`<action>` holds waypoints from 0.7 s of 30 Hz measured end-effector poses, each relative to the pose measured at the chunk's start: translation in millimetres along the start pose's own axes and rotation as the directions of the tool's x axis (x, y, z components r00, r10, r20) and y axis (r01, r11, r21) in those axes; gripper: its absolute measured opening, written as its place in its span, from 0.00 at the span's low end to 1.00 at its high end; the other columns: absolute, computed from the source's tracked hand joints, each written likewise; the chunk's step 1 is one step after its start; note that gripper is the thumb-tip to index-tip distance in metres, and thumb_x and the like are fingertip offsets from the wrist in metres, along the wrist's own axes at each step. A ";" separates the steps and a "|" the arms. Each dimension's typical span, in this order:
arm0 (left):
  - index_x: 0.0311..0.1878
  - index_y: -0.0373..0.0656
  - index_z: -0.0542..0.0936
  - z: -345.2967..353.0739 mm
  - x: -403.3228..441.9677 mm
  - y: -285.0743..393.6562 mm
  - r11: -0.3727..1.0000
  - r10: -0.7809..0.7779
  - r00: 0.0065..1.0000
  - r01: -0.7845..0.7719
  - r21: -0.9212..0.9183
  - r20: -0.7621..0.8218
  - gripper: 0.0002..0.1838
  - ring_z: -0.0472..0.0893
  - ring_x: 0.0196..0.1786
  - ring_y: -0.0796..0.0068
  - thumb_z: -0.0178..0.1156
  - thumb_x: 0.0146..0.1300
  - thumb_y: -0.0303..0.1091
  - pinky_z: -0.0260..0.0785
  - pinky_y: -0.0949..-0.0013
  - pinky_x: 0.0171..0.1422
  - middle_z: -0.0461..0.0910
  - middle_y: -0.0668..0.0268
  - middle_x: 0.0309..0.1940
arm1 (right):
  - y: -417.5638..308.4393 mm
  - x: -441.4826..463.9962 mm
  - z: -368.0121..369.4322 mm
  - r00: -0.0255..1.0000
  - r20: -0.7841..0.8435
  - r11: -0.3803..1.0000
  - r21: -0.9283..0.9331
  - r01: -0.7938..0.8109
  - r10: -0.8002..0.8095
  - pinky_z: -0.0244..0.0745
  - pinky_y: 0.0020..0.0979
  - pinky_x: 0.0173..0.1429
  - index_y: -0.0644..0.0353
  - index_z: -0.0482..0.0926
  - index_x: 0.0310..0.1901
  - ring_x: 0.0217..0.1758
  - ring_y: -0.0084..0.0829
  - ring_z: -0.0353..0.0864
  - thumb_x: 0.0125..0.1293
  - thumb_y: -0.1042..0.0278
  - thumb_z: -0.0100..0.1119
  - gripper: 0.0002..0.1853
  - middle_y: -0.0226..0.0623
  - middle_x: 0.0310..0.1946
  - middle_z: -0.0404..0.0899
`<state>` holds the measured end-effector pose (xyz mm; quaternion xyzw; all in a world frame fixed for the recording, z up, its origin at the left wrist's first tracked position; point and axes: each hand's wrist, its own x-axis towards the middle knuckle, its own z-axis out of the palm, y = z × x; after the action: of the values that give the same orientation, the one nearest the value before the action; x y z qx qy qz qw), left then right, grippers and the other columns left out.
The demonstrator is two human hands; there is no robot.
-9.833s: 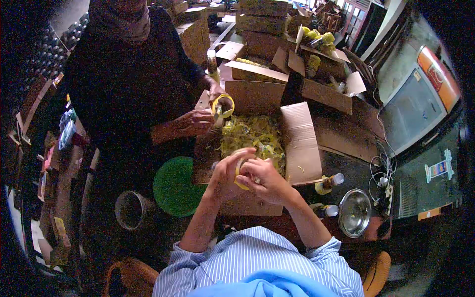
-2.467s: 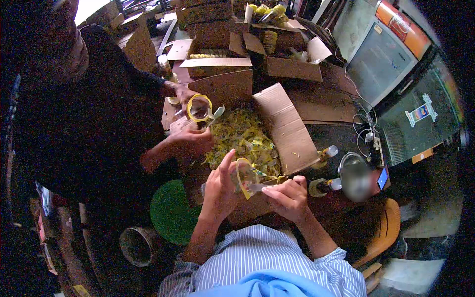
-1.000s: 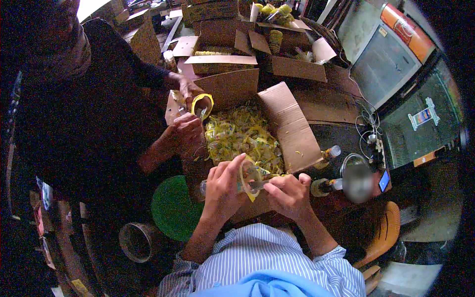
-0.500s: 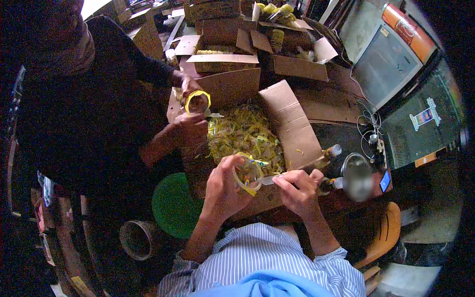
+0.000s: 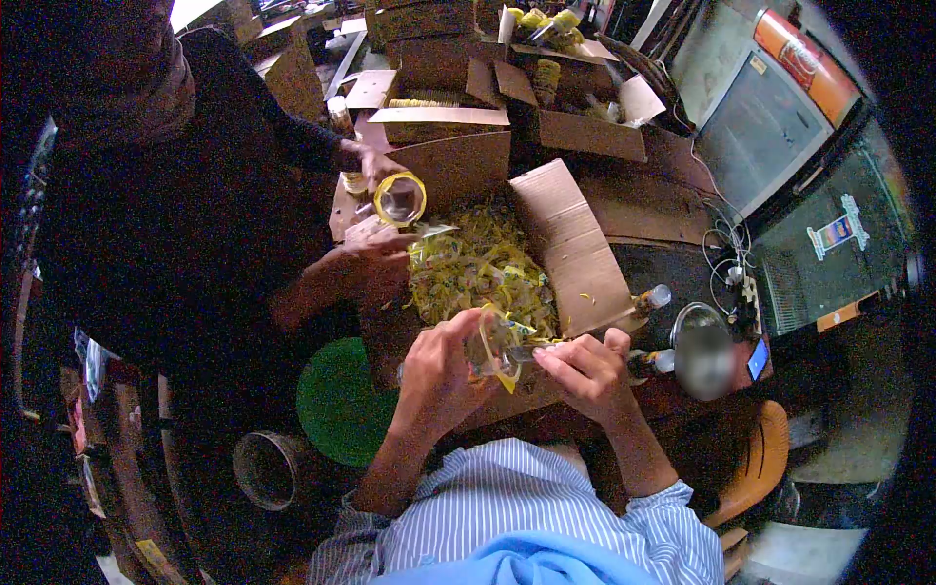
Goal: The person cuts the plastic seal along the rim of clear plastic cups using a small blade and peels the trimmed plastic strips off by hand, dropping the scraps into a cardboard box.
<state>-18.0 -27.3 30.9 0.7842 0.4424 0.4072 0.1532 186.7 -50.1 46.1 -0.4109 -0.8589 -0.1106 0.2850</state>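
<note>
My left hand [image 5: 434, 372] is closed around a clear plastic container [image 5: 499, 349] with a ragged yellow rim, tilted so that its open end faces right. Between the thumb and fingers of my right hand [image 5: 589, 374] is a small knife [image 5: 527, 351], its thin blade against the yellow rim. Both hands are over the near edge of a cardboard box [image 5: 575, 258] filled with curled yellow and clear plastic scraps [image 5: 478, 258]. The far side of the container is partly hidden by my fingers.
Across the box, a co-worker's hands hold another yellow-rimmed clear container [image 5: 400, 200]. Small jars [image 5: 653, 298], a metal bowl [image 5: 700, 322] and a phone [image 5: 758, 359] lie to the right. A green round stool [image 5: 341, 405] stands at lower left; open cartons [image 5: 444, 115] stand behind.
The container in my left hand has turned, its rim now facing more to the right. My right hand has shifted slightly left with the knife. The co-worker's lower hand has moved down from their container.
</note>
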 end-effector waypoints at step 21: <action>0.53 0.42 0.64 -1.6 3.4 -3.6 0.998 0.009 1.000 -0.009 -0.065 -0.009 0.34 0.76 0.43 0.56 0.67 0.40 0.30 0.69 0.60 0.46 0.75 0.56 0.41 | 4.8 -3.2 16.5 0.997 -0.053 0.999 -0.006 0.051 -0.051 0.54 0.29 0.38 0.49 0.80 0.33 0.30 0.17 0.75 0.49 0.66 0.60 0.08 0.19 0.26 0.77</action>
<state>-20.4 -22.7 31.4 0.7790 0.4261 0.4256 0.1747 185.3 -42.1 30.6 -0.3864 -0.8611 -0.1309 0.3036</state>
